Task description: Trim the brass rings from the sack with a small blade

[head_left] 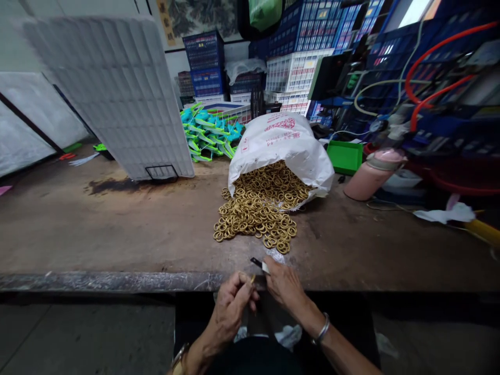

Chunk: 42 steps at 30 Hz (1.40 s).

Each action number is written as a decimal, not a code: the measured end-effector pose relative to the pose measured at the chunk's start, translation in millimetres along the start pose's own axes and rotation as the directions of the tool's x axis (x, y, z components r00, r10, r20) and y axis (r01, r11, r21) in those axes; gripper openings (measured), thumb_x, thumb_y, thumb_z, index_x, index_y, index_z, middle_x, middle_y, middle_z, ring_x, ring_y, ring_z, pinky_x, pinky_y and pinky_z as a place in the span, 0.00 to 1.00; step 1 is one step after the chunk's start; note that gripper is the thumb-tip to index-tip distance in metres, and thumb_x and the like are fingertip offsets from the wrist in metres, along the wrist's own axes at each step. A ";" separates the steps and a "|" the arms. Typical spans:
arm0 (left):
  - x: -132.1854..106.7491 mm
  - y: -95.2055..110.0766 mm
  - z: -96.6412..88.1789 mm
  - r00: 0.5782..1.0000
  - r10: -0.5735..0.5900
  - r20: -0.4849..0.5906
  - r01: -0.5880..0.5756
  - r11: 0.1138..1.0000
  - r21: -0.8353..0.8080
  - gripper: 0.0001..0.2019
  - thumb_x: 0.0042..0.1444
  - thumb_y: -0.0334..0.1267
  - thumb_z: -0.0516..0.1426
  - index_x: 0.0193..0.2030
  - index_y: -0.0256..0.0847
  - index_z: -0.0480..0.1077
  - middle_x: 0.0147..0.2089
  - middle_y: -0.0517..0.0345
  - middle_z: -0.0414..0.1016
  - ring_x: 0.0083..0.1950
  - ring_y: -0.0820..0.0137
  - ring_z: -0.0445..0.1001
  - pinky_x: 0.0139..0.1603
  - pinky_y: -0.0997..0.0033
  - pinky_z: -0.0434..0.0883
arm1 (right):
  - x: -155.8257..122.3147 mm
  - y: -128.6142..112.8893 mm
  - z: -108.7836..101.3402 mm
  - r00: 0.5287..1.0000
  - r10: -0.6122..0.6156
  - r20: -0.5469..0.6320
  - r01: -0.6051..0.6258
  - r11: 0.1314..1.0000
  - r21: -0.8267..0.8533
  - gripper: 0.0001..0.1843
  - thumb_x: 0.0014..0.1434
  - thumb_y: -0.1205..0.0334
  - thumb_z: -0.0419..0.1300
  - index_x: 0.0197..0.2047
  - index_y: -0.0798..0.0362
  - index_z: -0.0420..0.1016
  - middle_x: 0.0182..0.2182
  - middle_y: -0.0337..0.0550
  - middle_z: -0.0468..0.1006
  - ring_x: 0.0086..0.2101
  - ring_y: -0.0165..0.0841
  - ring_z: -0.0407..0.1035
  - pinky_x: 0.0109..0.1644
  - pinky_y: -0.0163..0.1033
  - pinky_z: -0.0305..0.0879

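Observation:
Near the table's front edge, my left hand (pixel 231 302) pinches a small gold-coloured ring (pixel 253 279) between thumb and fingertips. My right hand (pixel 287 285) is closed around a slim tool with a flat dark tip and a pale part (pixel 257 262); its exact kind is unclear. The tool's tip lies just above the ring, pointing left. Just beyond both hands, a heap of gold-coloured rings (pixel 253 217) spreads over the brown table (pixel 156 229). It spills from the open mouth of a white woven sack (pixel 275 138) with red print, lying on its side.
A white ribbed panel (pixel 117 99) stands upright at left. Behind it lies a pile of green and turquoise plastic pieces (pixel 213 133). On the right are a pink bottle (pixel 373 174), a green tray (pixel 344 157) and red hoses (pixel 441 47). Stacked crates (pixel 297 70) fill the back.

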<state>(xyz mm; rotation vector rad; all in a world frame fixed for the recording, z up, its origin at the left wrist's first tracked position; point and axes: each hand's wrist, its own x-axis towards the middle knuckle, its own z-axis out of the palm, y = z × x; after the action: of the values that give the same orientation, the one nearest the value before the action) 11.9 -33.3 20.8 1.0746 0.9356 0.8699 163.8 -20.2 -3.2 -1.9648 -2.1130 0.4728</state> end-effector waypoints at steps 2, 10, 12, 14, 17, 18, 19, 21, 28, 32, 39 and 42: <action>-2.4 2.0 1.4 0.999 -0.021 0.045 0.025 0.996 -0.083 0.12 0.53 0.43 0.53 0.28 0.36 0.64 0.26 0.58 0.69 0.23 0.77 0.66 0.27 0.76 0.64 | 7.2 4.6 -3.6 0.998 0.047 -0.046 -0.048 0.999 -0.024 0.12 0.49 0.74 0.46 0.35 0.55 0.64 0.27 0.43 0.74 0.26 0.30 0.66 0.26 0.34 0.45; 10.7 -9.3 -4.4 0.982 -0.190 -0.011 0.161 0.859 -0.485 0.09 0.49 0.39 0.57 0.29 0.34 0.65 0.31 0.52 0.71 0.27 0.74 0.69 0.22 0.77 0.64 | 36.1 8.2 -9.1 0.969 0.191 -0.157 -0.214 0.966 -0.147 0.12 0.57 0.65 0.48 0.45 0.53 0.61 0.32 0.45 0.75 0.31 0.33 0.69 0.28 0.34 0.49; 11.5 -11.6 -8.4 0.978 -0.206 0.018 0.182 0.817 -0.547 0.08 0.48 0.38 0.57 0.31 0.36 0.65 0.29 0.54 0.71 0.25 0.74 0.68 0.20 0.78 0.63 | 38.9 10.4 -5.9 0.969 0.187 -0.163 -0.215 0.962 -0.170 0.11 0.57 0.68 0.47 0.44 0.52 0.62 0.32 0.44 0.75 0.31 0.33 0.69 0.28 0.34 0.48; 12.3 -14.2 -12.3 0.971 -0.230 0.061 0.219 0.765 -0.605 0.09 0.47 0.38 0.58 0.35 0.37 0.66 0.28 0.57 0.70 0.24 0.75 0.67 0.19 0.79 0.61 | 39.3 12.4 -3.7 0.970 0.169 -0.175 -0.198 0.965 -0.171 0.12 0.55 0.71 0.47 0.42 0.51 0.63 0.32 0.44 0.75 0.31 0.33 0.70 0.28 0.34 0.48; 15.7 -18.4 -16.2 0.942 -0.317 0.105 0.302 0.676 -0.672 0.10 0.44 0.38 0.60 0.32 0.35 0.68 0.26 0.58 0.69 0.23 0.77 0.66 0.19 0.80 0.59 | 38.3 14.3 -2.3 0.969 0.140 -0.202 -0.175 0.970 -0.167 0.13 0.55 0.73 0.46 0.41 0.50 0.64 0.31 0.44 0.75 0.30 0.34 0.70 0.28 0.35 0.47; 17.1 -19.4 -16.7 0.932 -0.346 0.108 0.322 0.651 -0.687 0.10 0.43 0.38 0.61 0.29 0.34 0.68 0.25 0.58 0.69 0.23 0.77 0.66 0.19 0.80 0.59 | 38.1 14.9 -2.0 0.968 0.132 -0.215 -0.169 0.972 -0.163 0.13 0.55 0.73 0.46 0.40 0.50 0.65 0.30 0.44 0.75 0.29 0.34 0.69 0.27 0.35 0.47; 18.5 -20.1 -16.7 0.923 -0.369 0.106 0.334 0.634 -0.698 0.10 0.42 0.39 0.61 0.25 0.33 0.67 0.25 0.58 0.69 0.23 0.78 0.66 0.18 0.80 0.59 | 38.1 15.6 -1.6 0.967 0.125 -0.223 -0.163 0.974 -0.158 0.13 0.55 0.73 0.46 0.39 0.50 0.65 0.30 0.44 0.75 0.29 0.34 0.69 0.27 0.35 0.47; 20.6 -20.1 -15.6 0.913 -0.400 0.087 0.341 0.626 -0.701 0.12 0.40 0.39 0.63 0.22 0.33 0.66 0.25 0.58 0.69 0.23 0.78 0.66 0.19 0.80 0.59 | 38.6 17.5 -0.8 0.965 0.125 -0.231 -0.160 0.977 -0.141 0.13 0.54 0.74 0.46 0.38 0.50 0.66 0.29 0.43 0.75 0.29 0.33 0.69 0.27 0.35 0.47; 27.7 -12.6 -11.8 0.971 -0.233 -0.055 0.184 0.873 -0.452 0.13 0.45 0.43 0.60 0.33 0.38 0.64 0.24 0.64 0.66 0.19 0.81 0.61 0.16 0.83 0.54 | 33.3 16.5 -5.8 0.976 0.008 -0.216 0.011 0.996 0.088 0.14 0.51 0.73 0.46 0.39 0.52 0.65 0.27 0.39 0.72 0.28 0.30 0.65 0.30 0.33 0.50; 37.3 -12.3 -13.5 0.986 -0.042 -0.160 0.019 0.990 -0.138 0.19 0.46 0.46 0.57 0.42 0.38 0.62 0.19 0.69 0.62 0.14 0.83 0.52 0.14 0.82 0.49 | 26.3 3.1 -12.1 0.984 -0.094 -0.150 0.145 0.913 0.382 0.08 0.56 0.64 0.45 0.32 0.52 0.64 0.25 0.37 0.69 0.27 0.28 0.62 0.30 0.32 0.54; 35.3 -8.0 -11.2 0.992 0.044 -0.117 -0.043 0.999 0.014 0.11 0.49 0.43 0.54 0.25 0.37 0.65 0.18 0.67 0.60 0.18 0.80 0.55 0.21 0.79 0.56 | 20.0 -10.6 -7.0 0.997 -0.069 0.035 0.021 0.681 0.732 0.14 0.56 0.52 0.47 0.28 0.53 0.62 0.18 0.32 0.63 0.19 0.24 0.56 0.22 0.29 0.52; 31.4 -8.1 -11.8 0.979 0.158 -0.126 -0.139 0.979 0.153 0.11 0.50 0.42 0.53 0.24 0.37 0.66 0.21 0.63 0.64 0.24 0.76 0.61 0.27 0.78 0.60 | 21.2 -11.2 -1.2 0.997 -0.031 0.078 -0.040 0.644 0.764 0.13 0.55 0.53 0.47 0.27 0.53 0.62 0.17 0.31 0.62 0.18 0.24 0.54 0.22 0.29 0.52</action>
<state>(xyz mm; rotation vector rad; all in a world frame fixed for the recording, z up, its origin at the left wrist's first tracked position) 13.1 -2.8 4.7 1.2321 1.0553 1.0229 152.1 0.4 0.9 -1.4356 -1.5171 1.2352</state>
